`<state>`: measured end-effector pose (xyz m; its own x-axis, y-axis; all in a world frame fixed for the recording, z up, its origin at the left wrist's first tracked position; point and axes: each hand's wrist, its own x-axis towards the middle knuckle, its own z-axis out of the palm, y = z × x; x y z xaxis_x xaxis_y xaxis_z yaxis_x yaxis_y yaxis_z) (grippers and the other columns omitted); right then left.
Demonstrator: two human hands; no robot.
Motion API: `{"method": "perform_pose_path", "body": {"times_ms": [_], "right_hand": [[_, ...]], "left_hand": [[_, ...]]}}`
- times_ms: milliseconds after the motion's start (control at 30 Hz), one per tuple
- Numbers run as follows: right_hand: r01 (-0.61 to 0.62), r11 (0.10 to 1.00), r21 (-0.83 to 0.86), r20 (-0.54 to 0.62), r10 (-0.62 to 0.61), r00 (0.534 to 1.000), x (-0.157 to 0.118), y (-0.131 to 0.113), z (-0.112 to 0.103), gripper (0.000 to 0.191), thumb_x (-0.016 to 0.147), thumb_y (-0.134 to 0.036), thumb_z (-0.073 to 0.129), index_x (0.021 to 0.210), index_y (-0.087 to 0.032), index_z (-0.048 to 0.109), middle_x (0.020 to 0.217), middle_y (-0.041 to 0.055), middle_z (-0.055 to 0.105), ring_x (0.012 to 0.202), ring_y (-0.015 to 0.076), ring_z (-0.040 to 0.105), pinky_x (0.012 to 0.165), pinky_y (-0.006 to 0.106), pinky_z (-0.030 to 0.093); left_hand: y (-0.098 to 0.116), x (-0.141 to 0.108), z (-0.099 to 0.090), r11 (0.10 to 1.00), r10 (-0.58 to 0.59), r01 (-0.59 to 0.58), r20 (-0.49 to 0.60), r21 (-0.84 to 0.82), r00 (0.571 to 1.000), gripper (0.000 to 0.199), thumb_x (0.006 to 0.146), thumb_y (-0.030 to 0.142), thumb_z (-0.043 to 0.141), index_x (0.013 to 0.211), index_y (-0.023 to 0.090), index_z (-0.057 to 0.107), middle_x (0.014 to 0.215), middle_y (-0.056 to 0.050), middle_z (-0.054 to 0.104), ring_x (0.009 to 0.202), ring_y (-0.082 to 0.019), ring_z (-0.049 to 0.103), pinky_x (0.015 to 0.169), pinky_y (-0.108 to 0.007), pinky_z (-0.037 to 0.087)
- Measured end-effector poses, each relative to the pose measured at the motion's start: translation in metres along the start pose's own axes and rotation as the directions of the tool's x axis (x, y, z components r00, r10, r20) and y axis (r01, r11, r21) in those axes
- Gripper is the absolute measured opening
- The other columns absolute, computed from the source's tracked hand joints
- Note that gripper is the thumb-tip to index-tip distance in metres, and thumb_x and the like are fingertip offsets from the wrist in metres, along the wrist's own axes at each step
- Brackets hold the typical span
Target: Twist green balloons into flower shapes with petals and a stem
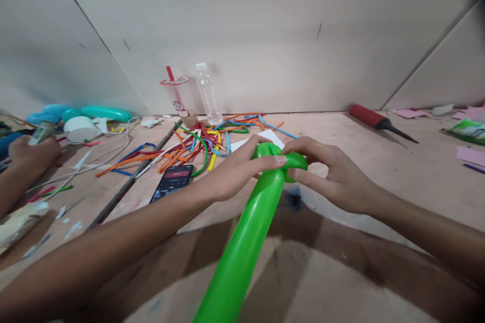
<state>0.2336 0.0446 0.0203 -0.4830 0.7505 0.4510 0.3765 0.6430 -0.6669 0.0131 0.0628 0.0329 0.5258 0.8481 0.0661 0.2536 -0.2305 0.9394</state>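
A long green balloon [248,234] stretches from the bottom edge up to the middle of the view, where its far end is twisted into short bubbles. My left hand [242,164] is closed on the left side of the twisted part, its thumb lying across the green surface. From the right, my right hand [333,171] pinches a small bubble of the same balloon between thumb and fingers. Both hands are above the table. Some fingertips of the left hand are hidden behind the bubbles.
Uninflated balloons [197,144] lie heaped beyond my left hand, near a phone [172,181], a drink cup [180,101] and a plastic bottle [209,93]. A red hand pump [367,117] rests at right by the wall. Another person's hand [36,154] is at far left.
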Motion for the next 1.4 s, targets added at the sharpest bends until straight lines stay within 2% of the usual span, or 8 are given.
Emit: {"method": "perform_pose_path", "body": {"times_ms": [100, 233, 333, 500, 600, 867, 1233, 1400], "right_hand": [[-0.028, 1.000, -0.012, -0.003, 0.028, 1.000, 0.000, 0.000, -0.001, 0.021, 0.094, -0.030, 0.061, 0.113, -0.024, 0.059, 0.104, 0.0023, 0.063, 0.084, 0.0162, 0.060, 0.073, 0.030, 0.050], [-0.076, 0.997, 0.012, -0.018, 0.076, 0.997, 0.001, 0.005, -0.001, 0.013, 0.092, -0.024, 0.061, 0.104, -0.022, 0.058, 0.095, 0.0010, 0.061, 0.082, 0.0163, 0.058, 0.070, 0.029, 0.049], [-0.140, 0.976, 0.164, -0.042, 0.149, 0.988, 0.003, 0.009, 0.000, 0.009, 0.092, -0.022, 0.058, 0.100, -0.022, 0.057, 0.089, -0.0003, 0.057, 0.077, 0.0153, 0.057, 0.064, 0.027, 0.049], [-0.215, 0.903, 0.372, 0.037, 0.217, 0.975, 0.004, 0.009, 0.002, 0.009, 0.092, -0.024, 0.059, 0.101, -0.023, 0.057, 0.090, -0.0003, 0.055, 0.074, 0.0139, 0.058, 0.060, 0.025, 0.053], [-0.172, 0.925, 0.340, 0.047, 0.165, 0.985, 0.001, 0.010, 0.001, 0.017, 0.093, -0.027, 0.061, 0.110, -0.024, 0.057, 0.100, 0.0014, 0.058, 0.083, 0.0151, 0.059, 0.067, 0.025, 0.054], [-0.030, 0.994, 0.103, 0.002, 0.030, 1.000, 0.003, 0.010, 0.002, 0.022, 0.094, -0.030, 0.062, 0.115, -0.024, 0.058, 0.107, 0.0039, 0.061, 0.092, 0.0190, 0.061, 0.077, 0.032, 0.052], [0.033, 0.998, -0.054, -0.017, -0.034, 0.999, 0.000, 0.011, 0.007, 0.027, 0.092, -0.026, 0.062, 0.118, -0.025, 0.055, 0.111, 0.0033, 0.061, 0.097, 0.0201, 0.060, 0.084, 0.035, 0.050], [0.037, 0.993, -0.109, -0.123, -0.051, 0.991, -0.001, 0.017, 0.011, 0.023, 0.094, -0.026, 0.061, 0.116, -0.026, 0.056, 0.112, 0.0038, 0.064, 0.102, 0.0215, 0.061, 0.089, 0.037, 0.049]], "left_hand": [[-0.006, 0.006, 0.003, 0.993, -0.018, 0.021, 0.027, -0.119, 0.999, 0.037, 0.079, 0.042, 0.072, 0.104, 0.020, 0.058, 0.100, -0.001, 0.059, 0.093, -0.020, 0.060, 0.078, -0.031, 0.049], [-0.008, 0.005, 0.009, 0.985, 0.095, -0.114, -0.147, -0.129, 0.985, 0.035, 0.075, 0.029, 0.076, 0.102, 0.022, 0.054, 0.093, 0.003, 0.054, 0.086, -0.013, 0.056, 0.075, -0.023, 0.045], [-0.007, 0.004, 0.011, 0.967, 0.126, -0.164, -0.191, -0.197, 0.974, 0.036, 0.074, 0.023, 0.075, 0.099, 0.022, 0.049, 0.091, 0.004, 0.052, 0.081, -0.011, 0.054, 0.071, -0.022, 0.045], [-0.007, 0.003, 0.012, 0.964, 0.151, -0.179, -0.147, -0.196, 0.978, 0.033, 0.076, 0.025, 0.073, 0.098, 0.022, 0.049, 0.091, 0.002, 0.054, 0.081, -0.013, 0.054, 0.074, -0.024, 0.047], [-0.008, 0.003, 0.013, 0.975, 0.108, -0.136, -0.162, -0.174, 0.981, 0.029, 0.076, 0.025, 0.071, 0.097, 0.021, 0.052, 0.092, 0.002, 0.054, 0.085, -0.014, 0.054, 0.074, -0.024, 0.047], [-0.017, 0.007, 0.013, 0.892, -0.059, 0.027, -0.058, -0.451, 0.997, 0.044, 0.073, 0.035, 0.080, 0.107, 0.021, 0.055, 0.099, 0.001, 0.058, 0.091, -0.015, 0.059, 0.079, -0.026, 0.049], [-0.020, 0.003, 0.026, 0.875, 0.005, -0.098, -0.193, -0.474, 0.981, 0.050, 0.071, 0.025, 0.082, 0.109, 0.025, 0.049, 0.090, 0.006, 0.059, 0.078, -0.010, 0.059, 0.069, -0.019, 0.047], [-0.023, 0.004, 0.032, 0.723, -0.098, -0.025, -0.139, -0.691, 0.985, 0.044, 0.076, 0.034, 0.075, 0.109, 0.024, 0.049, 0.082, 0.005, 0.060, 0.063, -0.010, 0.060, 0.056, -0.019, 0.048]]}}
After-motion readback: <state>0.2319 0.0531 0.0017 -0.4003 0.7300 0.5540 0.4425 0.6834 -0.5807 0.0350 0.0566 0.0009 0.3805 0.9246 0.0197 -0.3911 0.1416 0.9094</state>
